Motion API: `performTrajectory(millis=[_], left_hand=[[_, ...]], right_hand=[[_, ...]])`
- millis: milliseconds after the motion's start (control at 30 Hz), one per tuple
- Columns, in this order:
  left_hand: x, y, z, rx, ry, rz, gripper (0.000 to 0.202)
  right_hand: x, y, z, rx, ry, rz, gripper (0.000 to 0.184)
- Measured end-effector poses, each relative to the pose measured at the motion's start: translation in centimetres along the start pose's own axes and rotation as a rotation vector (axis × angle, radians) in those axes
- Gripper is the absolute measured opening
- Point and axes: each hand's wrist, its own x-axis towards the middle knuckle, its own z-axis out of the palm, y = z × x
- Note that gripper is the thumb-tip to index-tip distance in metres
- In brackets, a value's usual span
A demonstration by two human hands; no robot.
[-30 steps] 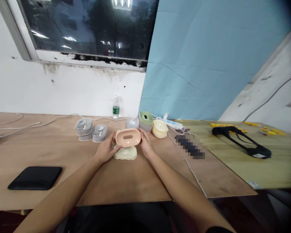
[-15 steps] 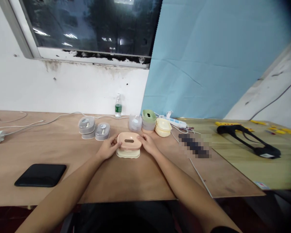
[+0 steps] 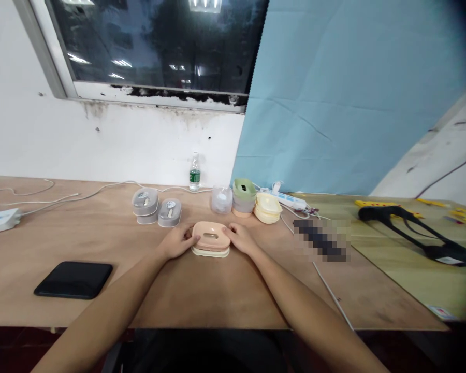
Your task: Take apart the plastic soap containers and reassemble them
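A peach soap-dish tray (image 3: 210, 229) with an oblong slot in its middle sits low on a cream soap-dish base (image 3: 210, 254). My left hand (image 3: 177, 241) grips the tray's left side, thumb on the rim. On the opposite side my right hand (image 3: 241, 238) has its thumb and fingers at the right rim. Behind them stand a clear cover (image 3: 221, 200), a stack of green, grey and peach dish parts (image 3: 244, 198), and a pile of pale yellow dishes (image 3: 267, 208). Lidded grey soap boxes (image 3: 170, 213) are grouped to the left.
A black flat case (image 3: 73, 280) lies at the front left. A water bottle (image 3: 194, 173) stands against the wall. White power strips (image 3: 291, 201) and cables run along the back. On the right are a blurred dark object (image 3: 320, 240) and a black strap-like frame (image 3: 415, 233).
The peach tray has come down onto the cream base, both hands moving with it; the gap between the two has closed. The view has shifted slightly.
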Motion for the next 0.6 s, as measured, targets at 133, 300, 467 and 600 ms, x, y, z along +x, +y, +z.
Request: performTrajectory(millis=[133,300,467,600], left_hand=[[0.04,-0.15,0.1,0.026,-0.002,-0.013,0.056],[0.05,-0.3,0.01,0.055,-0.02,-0.015,0.052],[0.05,-0.4,-0.18,0.103,-0.069,-0.046,0.054],[0.08,-0.32,-0.57,0.106,-0.117,-0.026,0.055]], right_hand=[[-0.01,-0.05,-0.05,-0.04,-0.022,-0.004,0.042],[0.02,-0.28,-0.28,-0.102,-0.064,0.001,0.047],[-0.08,-0.25,-0.46,-0.167,-0.13,-0.019,0.054],[-0.2,-0.36,-0.59,-0.147,-0.18,-0.032,0.055]])
